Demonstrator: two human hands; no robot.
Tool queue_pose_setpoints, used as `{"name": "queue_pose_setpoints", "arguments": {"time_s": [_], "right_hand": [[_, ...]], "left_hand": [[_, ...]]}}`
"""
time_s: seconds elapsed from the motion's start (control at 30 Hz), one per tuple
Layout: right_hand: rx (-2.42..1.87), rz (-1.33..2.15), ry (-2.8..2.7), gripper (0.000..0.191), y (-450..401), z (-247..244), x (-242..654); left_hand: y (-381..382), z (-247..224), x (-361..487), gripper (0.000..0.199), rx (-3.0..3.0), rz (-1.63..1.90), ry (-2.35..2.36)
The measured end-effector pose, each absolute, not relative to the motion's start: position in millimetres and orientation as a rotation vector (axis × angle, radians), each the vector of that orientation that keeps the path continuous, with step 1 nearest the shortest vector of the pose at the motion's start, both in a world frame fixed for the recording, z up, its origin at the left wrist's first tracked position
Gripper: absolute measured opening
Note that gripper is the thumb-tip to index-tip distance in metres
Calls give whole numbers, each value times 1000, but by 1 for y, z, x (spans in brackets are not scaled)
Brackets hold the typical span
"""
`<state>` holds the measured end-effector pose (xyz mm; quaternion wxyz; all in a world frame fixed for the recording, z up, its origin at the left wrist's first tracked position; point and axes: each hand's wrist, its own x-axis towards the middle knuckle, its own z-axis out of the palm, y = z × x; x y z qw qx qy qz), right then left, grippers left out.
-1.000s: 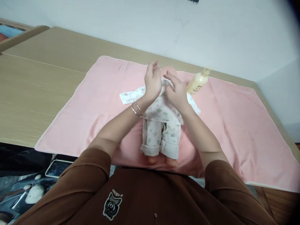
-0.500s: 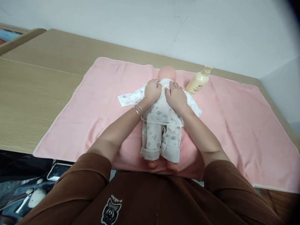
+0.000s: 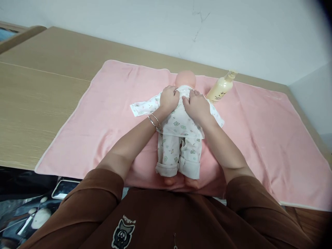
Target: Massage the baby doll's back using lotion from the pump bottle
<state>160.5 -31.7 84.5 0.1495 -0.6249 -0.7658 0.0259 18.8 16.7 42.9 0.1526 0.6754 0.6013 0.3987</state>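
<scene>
A baby doll (image 3: 181, 121) in a white printed top and trousers with rolled cuffs lies lengthwise in front of me, its smooth round head (image 3: 185, 79) at the far end. No face shows on the head. My left hand (image 3: 169, 99) rests on the left side of its upper back, fingers together and slightly bent over the cloth. On the other side lies my right hand (image 3: 197, 106), palm down, with the thumb apart from the fingers. Both hands press on the top near the shoulders. The doll's feet (image 3: 192, 182) poke out below the cuffs, close to my body.
A pink blanket (image 3: 261, 138) covers much of the wooden table (image 3: 52, 103) under the doll. A cream pump bottle (image 3: 221, 89) leans or lies by the doll's right-hand sleeve. Behind stands a white wall (image 3: 129, 20). A phone (image 3: 64, 189) is below the table edge.
The view has shifted slightly. Both hands remain on the doll's upper back, with barely any movement, and the doll lies as before.
</scene>
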Motion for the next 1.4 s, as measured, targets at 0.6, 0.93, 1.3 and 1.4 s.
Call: {"name": "queue_pose_setpoints", "arguments": {"time_s": [0.6,0.93,1.3,1.4], "right_hand": [[-1860,182,-2183,73,-37,86,157],[-1697,332,-2234,62,-24,87,167],[-1931,11,-2262,57,-53,99,149],[-1912,-11,-2281,53,-53,100,149]], "left_hand": [[16,43,18,33,1902,1178,1692],[17,43,19,32,1955,1135,1728],[16,42,18,34,1931,1177,1704],[15,42,18,34,1928,1142,1714]]}}
